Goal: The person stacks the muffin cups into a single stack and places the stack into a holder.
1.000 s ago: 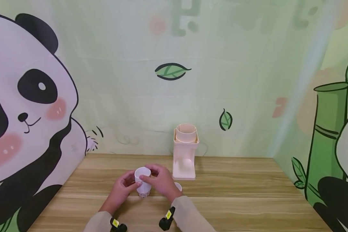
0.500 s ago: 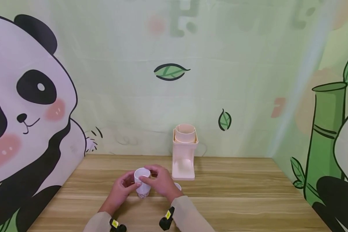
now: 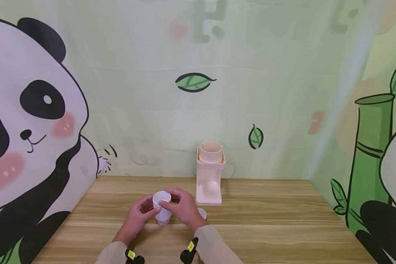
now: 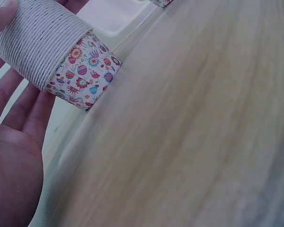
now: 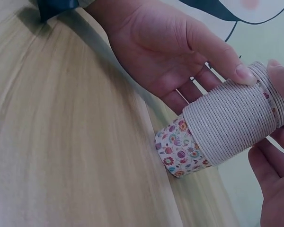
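Observation:
A stack of nested paper cups [image 3: 164,213] stands mouth up on the table in the head view. Its tightly packed rims look like pale ribs, and the lowest cup shows a floral print. From the left side, my left hand [image 3: 139,215] grips the stack with thumb and fingers. My right hand [image 3: 184,209] holds it near the top, thumb in front and fingers behind. In the right wrist view, a strip of print parts the upper rims of the cup stack [image 5: 227,124] from those below. Partly hidden behind my right wrist is another paper cup [image 3: 202,212].
A pale pink cup dispenser [image 3: 209,183] stands near the table's back edge, with a round pink tube in its top. The wooden table [image 3: 267,212] extends to both sides. Behind it hangs a green cloth backdrop [image 3: 145,110] printed with pandas and bamboo.

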### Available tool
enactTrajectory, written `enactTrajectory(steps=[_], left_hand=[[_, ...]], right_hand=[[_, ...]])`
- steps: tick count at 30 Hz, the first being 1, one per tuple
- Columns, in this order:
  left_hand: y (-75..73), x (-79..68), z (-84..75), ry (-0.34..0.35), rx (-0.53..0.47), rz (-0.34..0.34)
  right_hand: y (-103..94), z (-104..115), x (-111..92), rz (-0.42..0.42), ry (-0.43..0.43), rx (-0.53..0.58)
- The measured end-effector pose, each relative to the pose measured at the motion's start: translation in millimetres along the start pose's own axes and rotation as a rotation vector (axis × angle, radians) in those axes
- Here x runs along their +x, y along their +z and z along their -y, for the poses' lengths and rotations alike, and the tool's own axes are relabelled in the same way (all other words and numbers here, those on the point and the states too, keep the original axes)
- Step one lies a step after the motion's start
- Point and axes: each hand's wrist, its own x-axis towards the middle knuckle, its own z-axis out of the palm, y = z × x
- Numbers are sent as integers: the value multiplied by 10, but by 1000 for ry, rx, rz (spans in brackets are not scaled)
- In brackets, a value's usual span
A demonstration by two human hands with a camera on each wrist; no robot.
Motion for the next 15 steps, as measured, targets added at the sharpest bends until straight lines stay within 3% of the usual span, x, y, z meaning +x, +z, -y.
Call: enactTrajectory(steps=[15], left_hand=[[-8, -20, -30, -43, -7, 14]], right_hand=[[-145, -65, -54, -14, -34, -18]])
